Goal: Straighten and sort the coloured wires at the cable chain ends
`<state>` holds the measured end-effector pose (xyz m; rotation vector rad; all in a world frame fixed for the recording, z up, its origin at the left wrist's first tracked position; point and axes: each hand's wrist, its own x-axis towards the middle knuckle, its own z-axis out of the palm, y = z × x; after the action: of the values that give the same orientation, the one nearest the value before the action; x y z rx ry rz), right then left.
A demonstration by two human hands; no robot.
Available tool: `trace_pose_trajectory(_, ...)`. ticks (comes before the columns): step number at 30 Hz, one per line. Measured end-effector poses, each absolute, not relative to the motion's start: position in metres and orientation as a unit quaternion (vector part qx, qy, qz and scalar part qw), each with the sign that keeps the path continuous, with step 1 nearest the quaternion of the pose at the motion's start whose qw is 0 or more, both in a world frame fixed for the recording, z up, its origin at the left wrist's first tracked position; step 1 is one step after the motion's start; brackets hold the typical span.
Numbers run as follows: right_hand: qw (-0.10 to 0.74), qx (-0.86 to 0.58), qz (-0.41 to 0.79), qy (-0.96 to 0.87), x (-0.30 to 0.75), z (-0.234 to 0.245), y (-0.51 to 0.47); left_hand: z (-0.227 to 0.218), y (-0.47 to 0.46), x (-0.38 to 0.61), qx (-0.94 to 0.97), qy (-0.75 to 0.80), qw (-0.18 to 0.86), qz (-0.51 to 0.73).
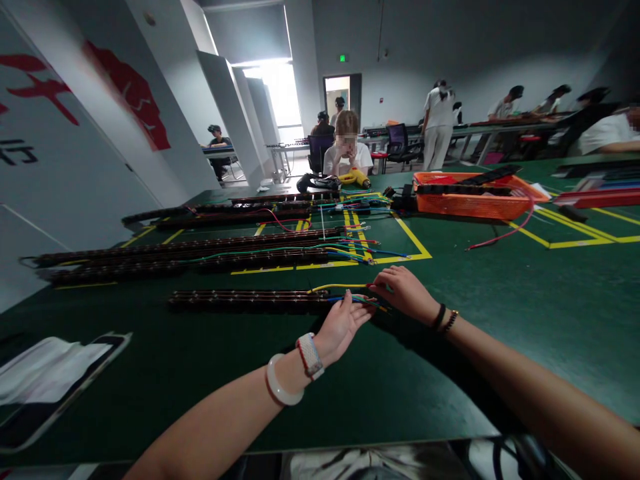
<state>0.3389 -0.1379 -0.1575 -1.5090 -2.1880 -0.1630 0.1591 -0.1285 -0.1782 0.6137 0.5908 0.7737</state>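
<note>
A black cable chain [250,301] with wires running along it lies across the green table in front of me. Coloured wires come out of its right end, among them a yellow wire [345,287]. My right hand [407,292] pinches the yellow wire near its red tip, and that wire is drawn out straight. Just below it, my left hand [345,325] is open, palm turned up, fingers stretched towards the blue and green wires [357,300]. Whether those fingers touch the wires I cannot tell.
More cable chains [200,253] with loose wire ends lie farther back, over yellow tape lines. Behind them are an orange basket [465,208] and a yellow heat gun [355,177]. A tray with white paper [50,367] sits at left. A person [347,150] sits opposite; others work beyond.
</note>
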Motion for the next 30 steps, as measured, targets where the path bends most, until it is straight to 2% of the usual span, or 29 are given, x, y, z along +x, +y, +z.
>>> trace_pose_trajectory(3,0.226,-0.570,-0.076,-0.787,0.339,-0.167,-0.126,-0.178,-0.128,0.159,0.288,0.300,0.831,0.370)
trace_pose_trajectory(8,0.159,-0.579,-0.157,-0.784,0.334,-0.177,-0.108,-0.180,-0.127,0.158,0.308,0.286,0.832,0.363)
trace_pose_trajectory(13,0.119,-0.561,-0.162,-0.803,0.336,-0.181,-0.104,-0.179,-0.126,0.158,0.307,0.285,0.835,0.356)
trace_pose_trajectory(19,0.140,-0.562,-0.131,-0.805,0.345,-0.189,-0.108,-0.176,-0.127,0.157,0.305,0.288,0.837,0.350)
trace_pose_trajectory(26,0.236,-0.540,-0.077,-0.804,0.349,-0.173,-0.130,-0.178,-0.126,0.158,0.295,0.292,0.838,0.354)
trace_pose_trajectory(30,0.177,-0.453,-0.065,-0.871,0.351,-0.152,-0.144,-0.177,-0.128,0.157,0.310,0.277,0.837,0.355)
